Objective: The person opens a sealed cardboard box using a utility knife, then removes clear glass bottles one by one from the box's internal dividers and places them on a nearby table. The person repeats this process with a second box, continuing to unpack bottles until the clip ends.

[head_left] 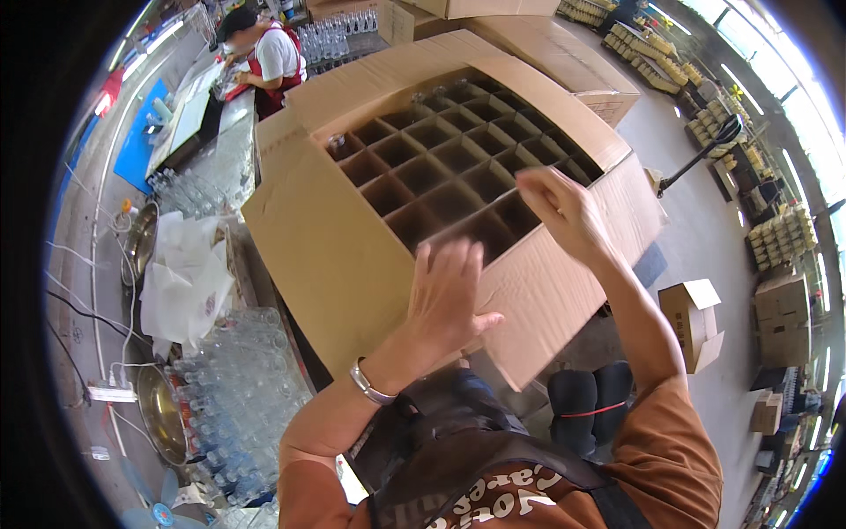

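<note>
In front of me stands a large open cardboard box with its flaps folded outward. A grid of cardboard dividers splits its inside into many cells. Clear glass shows in a few cells along the far left side; most other cells look dark. My left hand is over the near edge, fingers stretched out and a little blurred, thumb pointing right. Above the right near corner, my right hand has its fingers curled in. Whatever those fingers grip, if anything, is hidden.
Many clear glass bottles lie to the left, below white plastic sheeting and metal bowls. A co-worker stands at a bench, far left. More cartons sit behind; a small open carton rests on the floor, right.
</note>
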Tool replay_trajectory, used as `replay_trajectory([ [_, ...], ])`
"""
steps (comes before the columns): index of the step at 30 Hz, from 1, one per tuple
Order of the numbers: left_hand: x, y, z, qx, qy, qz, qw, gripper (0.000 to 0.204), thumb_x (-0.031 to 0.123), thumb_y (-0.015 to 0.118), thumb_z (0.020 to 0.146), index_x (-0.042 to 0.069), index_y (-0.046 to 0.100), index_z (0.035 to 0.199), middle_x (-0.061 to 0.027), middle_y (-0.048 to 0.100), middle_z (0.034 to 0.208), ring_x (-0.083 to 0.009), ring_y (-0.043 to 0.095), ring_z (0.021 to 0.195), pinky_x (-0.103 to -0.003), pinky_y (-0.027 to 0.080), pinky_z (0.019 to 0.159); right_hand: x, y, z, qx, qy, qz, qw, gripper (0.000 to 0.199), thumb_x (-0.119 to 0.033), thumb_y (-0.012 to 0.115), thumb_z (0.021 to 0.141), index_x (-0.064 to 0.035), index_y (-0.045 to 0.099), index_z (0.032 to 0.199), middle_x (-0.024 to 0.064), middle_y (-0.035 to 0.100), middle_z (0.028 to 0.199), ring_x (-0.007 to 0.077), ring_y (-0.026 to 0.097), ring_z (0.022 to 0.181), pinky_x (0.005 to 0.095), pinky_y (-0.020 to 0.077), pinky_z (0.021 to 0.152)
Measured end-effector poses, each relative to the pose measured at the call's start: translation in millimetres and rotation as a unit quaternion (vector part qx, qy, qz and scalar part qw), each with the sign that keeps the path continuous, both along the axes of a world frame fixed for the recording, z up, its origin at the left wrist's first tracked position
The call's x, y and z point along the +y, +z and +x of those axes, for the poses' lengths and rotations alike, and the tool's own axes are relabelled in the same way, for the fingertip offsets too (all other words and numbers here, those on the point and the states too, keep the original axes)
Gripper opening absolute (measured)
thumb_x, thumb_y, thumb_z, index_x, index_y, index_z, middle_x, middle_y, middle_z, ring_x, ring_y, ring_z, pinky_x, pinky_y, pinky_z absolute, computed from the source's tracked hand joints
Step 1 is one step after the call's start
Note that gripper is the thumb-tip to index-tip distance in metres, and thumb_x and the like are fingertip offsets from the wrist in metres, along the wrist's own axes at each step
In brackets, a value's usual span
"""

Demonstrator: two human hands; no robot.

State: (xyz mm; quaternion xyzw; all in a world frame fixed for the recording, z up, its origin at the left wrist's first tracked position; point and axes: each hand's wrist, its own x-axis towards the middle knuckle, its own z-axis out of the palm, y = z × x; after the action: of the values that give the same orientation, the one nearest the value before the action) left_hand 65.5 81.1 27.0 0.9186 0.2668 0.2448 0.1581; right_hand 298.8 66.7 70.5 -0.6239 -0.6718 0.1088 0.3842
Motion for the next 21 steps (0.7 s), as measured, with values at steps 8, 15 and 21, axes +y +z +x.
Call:
replay_trajectory([
  [8, -3, -2, 31, 0.138, 0.035, -0.022, 0.990, 0.057, 0.027, 0.081, 0.072, 0.002, 0.060, 0.119, -0.0129, 0.066, 0.098, -0.0291, 0.061, 0.095, -0.047, 0.036, 0.101, 163, -50, 264, -0.153, -0.267, 0.073, 0.949, 0.044, -0.035, 0.061, 0.092, -0.0041, 0.062, 0.123, 0.0219, 0.066, 0.113, 0.0384, 0.062, 0.109, 0.0434, 0.0492, 0.094],
  [15, 50, 26, 25, 0.030, -0.056, -0.206, 0.976, 0.060, 0.030, 0.076, 0.082, 0.000, 0.056, 0.130, -0.0172, 0.058, 0.131, -0.0324, 0.054, 0.124, -0.046, 0.037, 0.110, 163, -31, 339, -0.262, -0.113, -0.047, 0.957, 0.058, -0.047, 0.067, 0.086, -0.0046, 0.061, 0.125, 0.0171, 0.063, 0.121, 0.0342, 0.061, 0.111, 0.0419, 0.0484, 0.095],
  [21, 245, 8, 10, 0.076, 0.298, 0.047, 0.950, 0.049, 0.013, 0.074, 0.083, 0.000, 0.057, 0.127, -0.0213, 0.057, 0.132, -0.0360, 0.054, 0.123, -0.041, 0.043, 0.105, 184, -38, 346, -0.298, -0.020, -0.056, 0.953, 0.043, -0.029, 0.072, 0.085, -0.0028, 0.063, 0.117, 0.0179, 0.066, 0.103, 0.0357, 0.063, 0.098, 0.0425, 0.0500, 0.084],
])
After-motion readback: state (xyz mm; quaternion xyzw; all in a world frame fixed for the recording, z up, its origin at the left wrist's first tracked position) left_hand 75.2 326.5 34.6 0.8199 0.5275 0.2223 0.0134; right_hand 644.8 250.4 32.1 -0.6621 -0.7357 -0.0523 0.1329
